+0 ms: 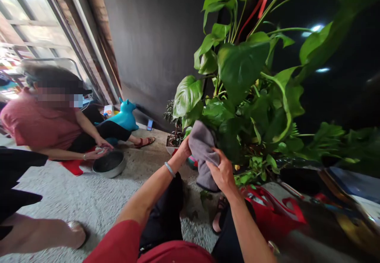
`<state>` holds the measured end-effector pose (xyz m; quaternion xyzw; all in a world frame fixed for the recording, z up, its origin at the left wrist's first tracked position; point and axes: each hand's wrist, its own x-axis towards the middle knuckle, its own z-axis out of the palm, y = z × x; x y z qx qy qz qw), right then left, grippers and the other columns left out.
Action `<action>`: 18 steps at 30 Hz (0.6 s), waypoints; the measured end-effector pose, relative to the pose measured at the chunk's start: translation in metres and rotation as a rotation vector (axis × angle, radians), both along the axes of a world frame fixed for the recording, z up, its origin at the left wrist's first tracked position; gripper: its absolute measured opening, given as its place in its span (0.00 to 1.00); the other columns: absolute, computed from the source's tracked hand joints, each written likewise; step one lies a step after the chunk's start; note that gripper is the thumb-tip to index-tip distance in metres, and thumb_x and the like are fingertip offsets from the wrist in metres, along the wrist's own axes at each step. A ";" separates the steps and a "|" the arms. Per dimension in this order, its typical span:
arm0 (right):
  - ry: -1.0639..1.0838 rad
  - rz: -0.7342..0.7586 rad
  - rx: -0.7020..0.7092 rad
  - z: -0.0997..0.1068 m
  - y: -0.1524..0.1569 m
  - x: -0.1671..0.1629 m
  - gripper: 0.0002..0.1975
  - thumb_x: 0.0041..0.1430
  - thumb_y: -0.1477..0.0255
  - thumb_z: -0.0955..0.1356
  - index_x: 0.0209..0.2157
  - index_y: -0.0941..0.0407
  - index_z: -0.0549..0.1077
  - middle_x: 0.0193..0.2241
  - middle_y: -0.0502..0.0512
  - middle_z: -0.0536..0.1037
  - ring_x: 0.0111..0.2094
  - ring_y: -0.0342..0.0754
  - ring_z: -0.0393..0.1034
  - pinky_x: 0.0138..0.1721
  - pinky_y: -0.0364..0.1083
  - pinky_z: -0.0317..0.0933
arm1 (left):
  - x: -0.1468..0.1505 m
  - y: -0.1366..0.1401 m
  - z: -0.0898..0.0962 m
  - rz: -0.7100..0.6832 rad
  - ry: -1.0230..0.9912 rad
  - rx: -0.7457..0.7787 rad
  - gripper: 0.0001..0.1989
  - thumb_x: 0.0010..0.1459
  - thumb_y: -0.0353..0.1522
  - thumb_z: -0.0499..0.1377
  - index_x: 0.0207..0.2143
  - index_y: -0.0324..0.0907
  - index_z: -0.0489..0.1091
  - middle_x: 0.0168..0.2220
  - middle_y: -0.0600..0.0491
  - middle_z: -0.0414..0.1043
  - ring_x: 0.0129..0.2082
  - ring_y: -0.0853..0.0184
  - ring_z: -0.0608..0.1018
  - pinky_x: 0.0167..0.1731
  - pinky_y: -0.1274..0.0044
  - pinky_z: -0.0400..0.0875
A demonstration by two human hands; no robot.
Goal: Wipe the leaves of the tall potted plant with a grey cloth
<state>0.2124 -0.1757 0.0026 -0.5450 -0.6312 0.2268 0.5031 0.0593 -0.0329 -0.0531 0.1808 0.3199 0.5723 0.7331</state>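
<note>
A grey cloth (202, 148) hangs in front of a large leafy green plant (243, 77). My left hand (184, 148), with a bangle on the wrist, grips the cloth's upper left edge next to the low leaves. My right hand (222, 172) clasps the cloth from the right, just under a big leaf. The cloth's lower end dangles between both hands. The plant's pot is hidden behind leaves and the cloth.
A person in a pink top (38, 120) sits at left, hands at a metal bowl (109, 163) on the grey floor. A turquoise toy animal (126, 116), a phone (150, 124) and a small potted plant (175, 138) stand by the dark wall. Red bags (276, 211) lie at right.
</note>
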 end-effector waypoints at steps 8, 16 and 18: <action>0.118 -0.125 -0.246 -0.064 -0.035 0.034 0.19 0.47 0.59 0.71 0.41 0.50 0.81 0.41 0.60 0.88 0.46 0.66 0.82 0.54 0.61 0.74 | -0.003 0.004 -0.024 0.107 0.187 -0.001 0.14 0.47 0.30 0.74 0.28 0.42 0.69 0.28 0.55 0.74 0.30 0.67 0.76 0.44 0.70 0.76; 0.178 -0.575 0.108 -0.011 0.014 0.070 0.28 0.53 0.52 0.72 0.49 0.58 0.77 0.46 0.71 0.85 0.49 0.67 0.80 0.52 0.61 0.72 | 0.069 0.021 -0.056 0.066 0.253 -0.020 0.14 0.45 0.20 0.70 0.33 0.42 0.74 0.32 0.54 0.79 0.35 0.66 0.79 0.43 0.75 0.74; 0.182 -0.591 0.153 -0.005 0.032 0.066 0.31 0.54 0.52 0.70 0.52 0.60 0.75 0.49 0.75 0.83 0.51 0.67 0.79 0.55 0.61 0.71 | 0.087 0.028 -0.057 0.074 0.269 -0.115 0.09 0.52 0.23 0.68 0.31 0.43 0.73 0.28 0.52 0.76 0.33 0.63 0.78 0.41 0.72 0.74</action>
